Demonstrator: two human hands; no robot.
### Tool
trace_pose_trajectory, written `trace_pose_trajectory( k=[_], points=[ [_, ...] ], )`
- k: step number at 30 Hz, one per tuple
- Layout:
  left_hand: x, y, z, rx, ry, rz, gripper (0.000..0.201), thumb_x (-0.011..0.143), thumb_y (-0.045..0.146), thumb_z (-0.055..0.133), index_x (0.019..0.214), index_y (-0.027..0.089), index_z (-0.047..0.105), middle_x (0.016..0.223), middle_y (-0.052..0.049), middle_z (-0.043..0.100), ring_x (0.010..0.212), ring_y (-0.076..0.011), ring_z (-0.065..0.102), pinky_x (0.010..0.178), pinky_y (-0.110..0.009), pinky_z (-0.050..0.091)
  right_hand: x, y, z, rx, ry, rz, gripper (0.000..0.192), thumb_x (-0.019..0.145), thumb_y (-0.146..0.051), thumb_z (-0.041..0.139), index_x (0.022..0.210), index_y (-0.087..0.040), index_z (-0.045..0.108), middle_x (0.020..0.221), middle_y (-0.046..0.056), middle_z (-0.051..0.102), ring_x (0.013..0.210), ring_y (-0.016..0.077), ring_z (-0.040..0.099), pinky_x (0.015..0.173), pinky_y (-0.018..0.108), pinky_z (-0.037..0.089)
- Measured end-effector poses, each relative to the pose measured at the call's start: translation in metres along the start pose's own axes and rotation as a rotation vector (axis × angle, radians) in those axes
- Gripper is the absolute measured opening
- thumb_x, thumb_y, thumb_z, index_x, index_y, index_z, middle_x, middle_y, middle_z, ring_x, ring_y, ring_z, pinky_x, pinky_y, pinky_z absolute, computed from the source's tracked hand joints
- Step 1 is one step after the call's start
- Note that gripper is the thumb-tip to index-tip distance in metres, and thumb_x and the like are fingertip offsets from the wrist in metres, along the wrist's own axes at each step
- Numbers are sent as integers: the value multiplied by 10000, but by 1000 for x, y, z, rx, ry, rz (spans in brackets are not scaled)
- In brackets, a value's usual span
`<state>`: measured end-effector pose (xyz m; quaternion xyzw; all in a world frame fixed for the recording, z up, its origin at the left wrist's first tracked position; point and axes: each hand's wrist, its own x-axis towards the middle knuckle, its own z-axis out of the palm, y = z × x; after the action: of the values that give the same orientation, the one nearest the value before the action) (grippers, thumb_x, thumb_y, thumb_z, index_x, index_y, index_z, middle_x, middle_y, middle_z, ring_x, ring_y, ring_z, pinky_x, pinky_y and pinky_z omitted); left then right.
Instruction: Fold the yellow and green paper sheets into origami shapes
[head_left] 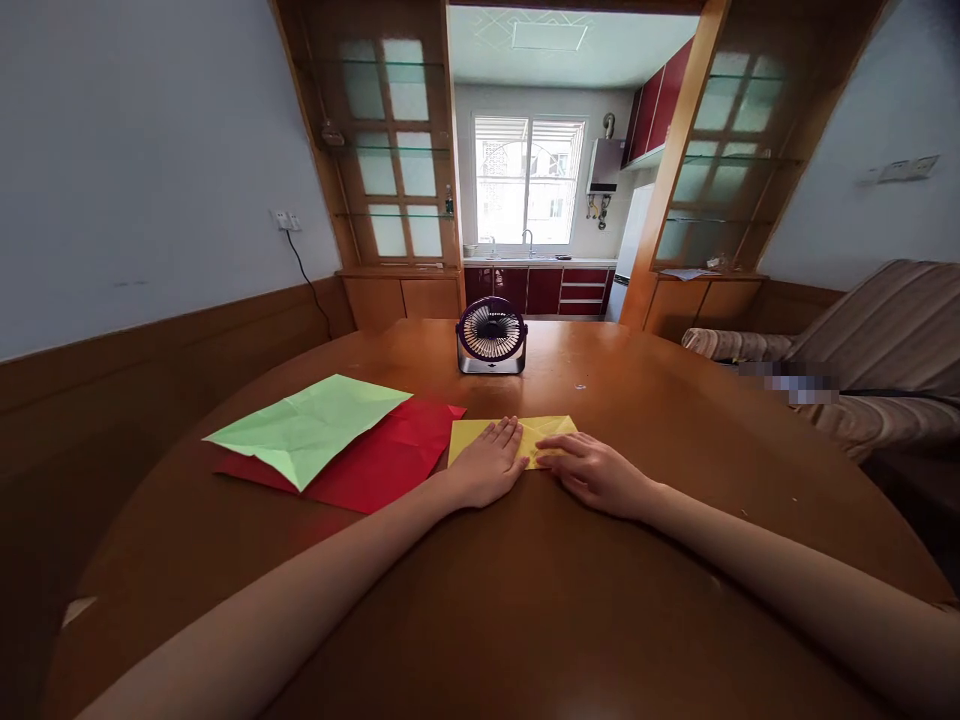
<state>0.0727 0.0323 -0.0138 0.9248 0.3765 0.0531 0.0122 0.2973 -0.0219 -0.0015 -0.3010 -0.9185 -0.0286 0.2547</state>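
Observation:
A folded sheet of yellow paper (466,436) lies flat on the brown table in front of me. My left hand (491,465) rests on its left-middle part, palm down with the fingers stretched out. On the right part of the paper is my right hand (592,470), its fingers slightly bent and touching the surface. Crease lines show near the paper's top right corner. Both hands cover much of its lower edge. To the left, a creased light green sheet of paper (322,425) lies over a red sheet of paper (397,455), whose right corner comes close to the yellow one.
A small dark desk fan (491,335) stands on the round wooden table (480,620), beyond the yellow paper. A striped armchair (885,330) is at the right. Past the table are wooden shelves (394,150) and a kitchen with a window (529,180).

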Motion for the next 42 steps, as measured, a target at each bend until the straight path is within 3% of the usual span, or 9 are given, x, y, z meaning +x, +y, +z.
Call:
trace_pose_trajectory(
  k=[4,9,13,18,28,33,38,42],
  points=[
    [-1,3,-6,-14,-33,-25,654,1006,419,155,1498,-8,213,1577,-203,135,1481,-247,97,1195,-389,97,-2,-3,-5,55,-105,-10,358,926,-137,443,1219,-217,632,1161,104,650,1052,217,626,925,399,525],
    [-8,4,-17,-31,-91,-10,651,1008,429,138,1519,26,173,1589,-164,118,1484,-224,86,1193,-378,103,-1,-5,-9,62,-131,0,373,917,-139,453,1244,-192,623,1184,125,633,1067,226,612,948,410,507],
    [-15,2,-19,20,-57,-8,622,1009,416,142,1518,67,214,1577,-150,194,1478,-220,142,1195,-433,68,0,-5,-11,27,-176,-23,422,931,-171,446,1336,-215,557,1175,127,615,1065,241,588,940,433,497],
    [-28,0,-22,135,-13,-68,605,1006,371,174,1497,35,279,1550,-167,265,1466,-261,191,1196,-488,30,1,-5,-11,-14,-242,-28,476,930,-166,433,1394,-246,499,1177,124,583,1066,249,551,951,460,469],
    [-60,-14,-31,313,36,-141,554,1006,360,249,1494,112,334,1555,-144,273,1456,-272,223,1198,-470,78,9,-8,-13,-107,-341,-42,524,900,-147,433,1419,-214,460,1165,138,542,1031,270,516,931,487,456],
    [-70,-27,-34,349,72,-131,541,999,403,276,1488,187,361,1567,-119,260,1471,-290,158,1184,-516,37,11,-11,-13,-89,-331,-23,528,880,-133,445,1401,-214,478,1181,143,540,1044,277,515,931,497,453],
    [-76,-40,-41,368,36,-115,528,983,398,346,1466,193,400,1565,-137,252,1469,-314,149,1174,-544,49,6,-9,-11,-29,-292,-1,498,894,-129,428,1382,-204,495,1231,139,545,1081,271,518,955,492,445],
    [-76,-38,-49,356,78,19,498,970,287,397,1457,187,403,1578,-144,217,1469,-313,143,1174,-536,104,3,-7,-10,2,-254,-9,472,905,-133,421,1362,-206,518,1237,126,563,1095,262,526,963,475,448]
  ],
)
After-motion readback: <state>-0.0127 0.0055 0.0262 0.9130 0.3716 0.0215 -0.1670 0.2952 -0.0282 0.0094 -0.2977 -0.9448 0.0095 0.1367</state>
